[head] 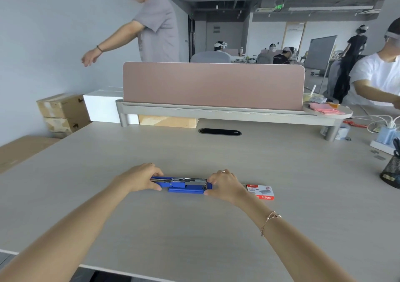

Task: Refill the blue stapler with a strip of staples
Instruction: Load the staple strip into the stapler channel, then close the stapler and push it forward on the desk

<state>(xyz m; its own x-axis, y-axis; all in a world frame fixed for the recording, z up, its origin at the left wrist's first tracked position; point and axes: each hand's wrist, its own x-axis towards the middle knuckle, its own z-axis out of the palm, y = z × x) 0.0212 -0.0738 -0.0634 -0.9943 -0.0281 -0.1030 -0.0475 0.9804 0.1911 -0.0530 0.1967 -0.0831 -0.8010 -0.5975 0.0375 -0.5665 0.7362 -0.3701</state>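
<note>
The blue stapler lies lengthwise on the pale desk, its metal staple channel exposed along the top. My left hand grips the stapler's left end with curled fingers. My right hand, wearing a ring, holds the right end, thumb at the blue base. A red and white box of staples rests flat just right of my right hand. I cannot make out any loose staple strip.
A pink divider panel on a grey shelf crosses the desk's far side. A black mesh pen cup and a power strip stand at right. Cardboard boxes sit far left. Other people work beyond.
</note>
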